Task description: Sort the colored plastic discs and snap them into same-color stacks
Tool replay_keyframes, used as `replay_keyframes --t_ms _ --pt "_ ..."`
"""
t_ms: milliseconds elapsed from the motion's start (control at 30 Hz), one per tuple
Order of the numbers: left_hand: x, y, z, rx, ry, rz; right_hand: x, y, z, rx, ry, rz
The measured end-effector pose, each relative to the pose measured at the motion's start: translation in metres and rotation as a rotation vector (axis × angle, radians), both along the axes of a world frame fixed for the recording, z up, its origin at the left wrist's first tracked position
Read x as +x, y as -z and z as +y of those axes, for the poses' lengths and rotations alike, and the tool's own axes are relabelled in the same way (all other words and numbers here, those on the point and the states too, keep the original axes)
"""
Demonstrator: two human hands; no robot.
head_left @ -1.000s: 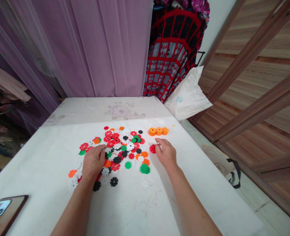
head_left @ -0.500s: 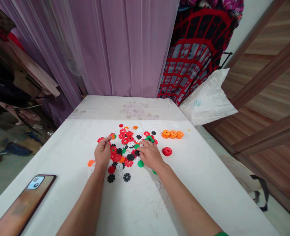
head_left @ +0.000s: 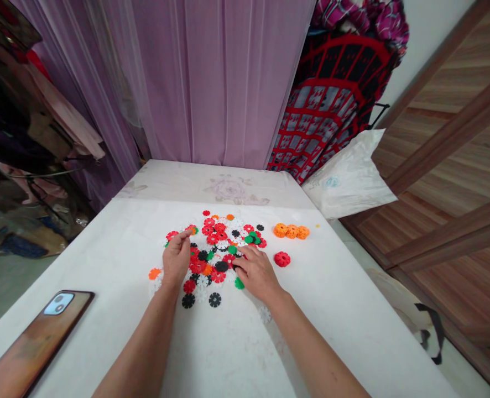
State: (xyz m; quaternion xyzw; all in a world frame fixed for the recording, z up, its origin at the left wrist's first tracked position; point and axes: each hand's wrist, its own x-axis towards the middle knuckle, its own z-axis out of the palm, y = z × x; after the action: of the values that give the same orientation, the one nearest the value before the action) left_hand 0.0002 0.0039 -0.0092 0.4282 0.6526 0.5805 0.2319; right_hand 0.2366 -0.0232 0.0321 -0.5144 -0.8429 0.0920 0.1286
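Discs [head_left: 218,232], mixed colours, lie in a loose pile mid-table [head_left: 220,354], well in from L & R edges. L hand [head_left: 177,260] at pile's L side, fingers curled; can't tell if gripping. R hand [head_left: 256,271] over pile's R side, fingers part bent, grip unclear. Red stack [head_left: 282,259], orange stacks [head_left: 292,231] sit apart to R, room btwn them & R edge. Phone [head_left: 37,342] near L edge.

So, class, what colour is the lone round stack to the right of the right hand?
The stack is red; it shows best in the head view.
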Motion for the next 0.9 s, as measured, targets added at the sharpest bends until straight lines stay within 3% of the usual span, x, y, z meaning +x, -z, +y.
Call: replay_keyframes --t_ms 133,367,567,733,900 --pt "0.001 -0.001 0.0 0.005 0.005 0.02 0.005 -0.005 -0.001 -0.015 0.08 -0.045" --pt "0.001 -0.005 -0.003 -0.005 0.035 0.03 -0.016 -0.016 0.007 -0.098 0.024 -0.076" --pt "0.002 -0.005 -0.003 -0.007 0.024 0.047 -0.017 -0.022 0.016 -0.219 0.024 -0.07" --pt "0.003 -0.007 -0.003 -0.007 0.01 0.031 -0.017 -0.019 0.019 -0.239 0.033 -0.008" --pt "0.003 -0.007 -0.003 -0.016 0.021 0.04 -0.016 -0.006 0.015 -0.109 0.068 0.112"
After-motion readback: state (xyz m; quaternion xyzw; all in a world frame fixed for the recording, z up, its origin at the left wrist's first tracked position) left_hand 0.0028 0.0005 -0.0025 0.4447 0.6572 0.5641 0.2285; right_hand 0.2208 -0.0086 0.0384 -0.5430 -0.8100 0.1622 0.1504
